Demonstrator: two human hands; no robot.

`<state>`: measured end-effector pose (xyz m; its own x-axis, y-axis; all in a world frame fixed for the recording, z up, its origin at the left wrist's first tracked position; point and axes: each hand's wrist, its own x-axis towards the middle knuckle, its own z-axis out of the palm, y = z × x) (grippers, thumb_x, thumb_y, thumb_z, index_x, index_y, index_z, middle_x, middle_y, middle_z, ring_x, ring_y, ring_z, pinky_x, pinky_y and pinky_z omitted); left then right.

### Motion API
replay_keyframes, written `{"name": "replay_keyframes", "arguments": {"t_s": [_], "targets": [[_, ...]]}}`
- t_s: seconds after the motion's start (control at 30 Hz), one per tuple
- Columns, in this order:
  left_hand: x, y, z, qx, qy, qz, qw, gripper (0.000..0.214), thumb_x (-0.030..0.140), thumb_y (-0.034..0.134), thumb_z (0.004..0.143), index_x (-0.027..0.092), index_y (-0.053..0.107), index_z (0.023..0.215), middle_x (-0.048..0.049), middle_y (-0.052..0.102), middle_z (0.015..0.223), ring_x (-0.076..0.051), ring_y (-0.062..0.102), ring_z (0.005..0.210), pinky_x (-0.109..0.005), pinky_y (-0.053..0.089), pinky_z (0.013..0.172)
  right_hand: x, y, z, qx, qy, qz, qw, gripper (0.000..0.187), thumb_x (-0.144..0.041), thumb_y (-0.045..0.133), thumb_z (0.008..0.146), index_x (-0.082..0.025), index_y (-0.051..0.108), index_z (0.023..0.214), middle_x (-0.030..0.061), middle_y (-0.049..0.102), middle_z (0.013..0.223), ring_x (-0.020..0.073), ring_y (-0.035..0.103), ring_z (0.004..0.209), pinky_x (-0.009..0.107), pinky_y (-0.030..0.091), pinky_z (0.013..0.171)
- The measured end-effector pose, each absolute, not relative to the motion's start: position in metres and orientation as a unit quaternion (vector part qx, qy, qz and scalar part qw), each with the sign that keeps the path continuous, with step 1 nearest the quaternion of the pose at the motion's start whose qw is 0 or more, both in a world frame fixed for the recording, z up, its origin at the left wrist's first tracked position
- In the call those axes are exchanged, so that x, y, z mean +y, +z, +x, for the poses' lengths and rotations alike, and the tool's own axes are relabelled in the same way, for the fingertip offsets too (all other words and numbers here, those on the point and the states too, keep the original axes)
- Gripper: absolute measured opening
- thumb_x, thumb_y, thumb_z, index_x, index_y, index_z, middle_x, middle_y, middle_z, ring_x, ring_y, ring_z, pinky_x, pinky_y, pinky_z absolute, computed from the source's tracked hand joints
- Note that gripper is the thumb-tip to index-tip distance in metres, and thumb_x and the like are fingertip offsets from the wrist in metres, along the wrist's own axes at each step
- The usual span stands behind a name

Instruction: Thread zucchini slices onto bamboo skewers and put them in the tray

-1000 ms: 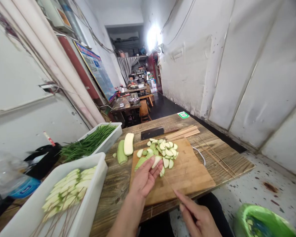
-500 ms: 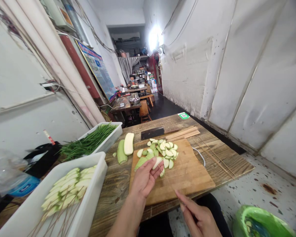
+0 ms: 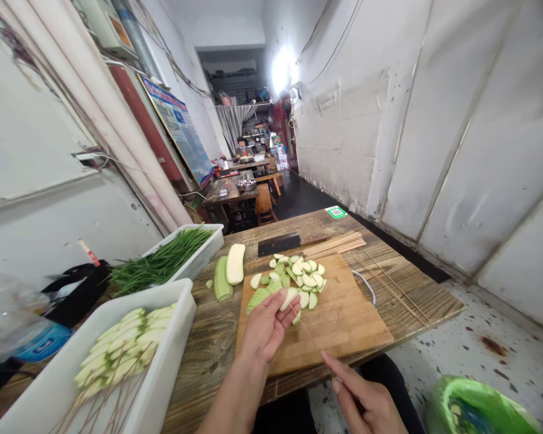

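My left hand (image 3: 268, 328) is closed on a pale zucchini slice (image 3: 289, 298) above the wooden cutting board (image 3: 348, 316). A thin bamboo skewer (image 3: 308, 333) runs from that slice down to my right hand (image 3: 364, 395), whose thumb and forefinger pinch it near the board's front edge. How far the tip goes into the slice is hidden by my left fingers. Just beyond my left hand lie cut zucchini slices (image 3: 308, 281), heaped loosely on the board. Two zucchini halves, one green side up (image 3: 222, 280) and one pale side up (image 3: 236, 264), rest left of the board.
A white tub (image 3: 181, 337) at left holds skewered slices; behind it stands a tray of green chives (image 3: 163, 262). A cleaver (image 3: 279, 244), bundled skewers (image 3: 339, 242) and loose skewers (image 3: 391, 289) lie past the board. A green-lined bin (image 3: 443, 404) is lower right. A person (image 3: 242, 146) sits far back.
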<state>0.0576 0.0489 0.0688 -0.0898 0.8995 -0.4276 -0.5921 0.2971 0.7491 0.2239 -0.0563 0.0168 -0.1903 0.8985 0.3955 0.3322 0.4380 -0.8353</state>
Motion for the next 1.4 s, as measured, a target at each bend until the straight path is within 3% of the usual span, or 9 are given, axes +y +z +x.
{"name": "replay_keyframes", "arguments": {"t_s": [0.13, 0.33, 0.47, 0.6, 0.87, 1.03, 1.13, 1.4], "targets": [[0.048, 0.068, 0.058, 0.463, 0.572, 0.168, 0.656, 0.006, 0.008, 0.057, 0.081, 0.009, 0.063, 0.083, -0.0113, 0.071, 0.085, -0.016, 0.070, 0.075, -0.025, 0.058, 0.070, -0.055, 0.017, 0.224, -0.700, 0.301, -0.445, 0.472, 0.038, -0.034, 0.045, 0.092, -0.020, 0.063, 0.123, 0.0028, 0.069, 0.057, 0.0149, 0.063, 0.046, 0.020, 0.055, 0.053], [0.048, 0.066, 0.059, 0.467, 0.574, 0.169, 0.651, 0.005, 0.008, 0.059, 0.080, 0.009, 0.063, 0.082, -0.0121, 0.071, 0.085, -0.017, 0.070, 0.075, -0.026, 0.058, 0.070, -0.055, 0.022, 0.223, -0.711, 0.278, -0.430, 0.483, 0.037, -0.030, 0.044, 0.093, -0.015, 0.064, 0.121, 0.0064, 0.073, 0.072, 0.0139, 0.067, 0.052, 0.018, 0.055, 0.056], [0.048, 0.065, 0.060, 0.466, 0.573, 0.178, 0.651, 0.005, 0.009, 0.059, 0.080, 0.008, 0.064, 0.082, -0.0126, 0.071, 0.087, -0.017, 0.070, 0.075, -0.026, 0.058, 0.070, -0.055, 0.021, 0.223, -0.710, 0.276, -0.435, 0.480, 0.038, -0.029, 0.043, 0.093, -0.016, 0.063, 0.122, 0.0047, 0.072, 0.064, 0.0134, 0.063, 0.045, 0.018, 0.055, 0.052], [0.046, 0.066, 0.062, 0.471, 0.578, 0.193, 0.638, 0.007, 0.010, 0.060, 0.079, 0.008, 0.065, 0.083, -0.0129, 0.071, 0.085, -0.018, 0.070, 0.074, -0.027, 0.057, 0.070, -0.056, 0.016, 0.224, -0.707, 0.281, -0.437, 0.480, 0.039, -0.029, 0.042, 0.093, -0.015, 0.063, 0.122, 0.0067, 0.073, 0.070, 0.0138, 0.064, 0.045, 0.019, 0.055, 0.051], [0.044, 0.063, 0.062, 0.478, 0.567, 0.232, 0.630, 0.010, 0.012, 0.064, 0.076, 0.007, 0.067, 0.085, -0.0128, 0.072, 0.084, -0.020, 0.070, 0.074, -0.027, 0.057, 0.067, -0.056, 0.012, 0.224, -0.702, 0.308, -0.452, 0.456, 0.038, -0.028, 0.043, 0.094, -0.016, 0.060, 0.125, 0.0098, 0.075, 0.083, 0.0165, 0.068, 0.061, 0.025, 0.055, 0.073], [0.043, 0.064, 0.065, 0.495, 0.563, 0.252, 0.612, 0.011, 0.012, 0.069, 0.071, 0.009, 0.068, 0.082, -0.0122, 0.072, 0.085, -0.020, 0.070, 0.073, -0.028, 0.057, 0.066, -0.054, -0.001, 0.217, -0.701, 0.322, -0.458, 0.443, 0.043, -0.032, 0.036, 0.096, -0.011, 0.057, 0.127, 0.0052, 0.068, 0.061, 0.0141, 0.058, 0.045, 0.021, 0.052, 0.052], [0.044, 0.064, 0.066, 0.492, 0.556, 0.254, 0.620, 0.010, 0.012, 0.066, 0.073, 0.009, 0.068, 0.083, -0.0125, 0.072, 0.085, -0.020, 0.070, 0.074, -0.029, 0.057, 0.067, -0.051, -0.008, 0.208, -0.680, 0.333, -0.468, 0.456, 0.048, -0.036, 0.031, 0.097, -0.007, 0.058, 0.124, 0.0024, 0.061, 0.053, 0.0140, 0.055, 0.043, 0.021, 0.049, 0.048], [0.040, 0.061, 0.076, 0.392, 0.547, 0.190, 0.715, 0.015, 0.017, 0.055, 0.084, 0.010, 0.062, 0.094, -0.0157, 0.070, 0.095, -0.023, 0.068, 0.090, -0.037, 0.054, 0.084, -0.026, 0.016, 0.194, -0.602, 0.371, -0.496, 0.504, 0.042, -0.042, 0.044, 0.092, -0.011, 0.066, 0.111, 0.0040, 0.062, 0.065, 0.0182, 0.060, 0.064, 0.027, 0.052, 0.067]]}}
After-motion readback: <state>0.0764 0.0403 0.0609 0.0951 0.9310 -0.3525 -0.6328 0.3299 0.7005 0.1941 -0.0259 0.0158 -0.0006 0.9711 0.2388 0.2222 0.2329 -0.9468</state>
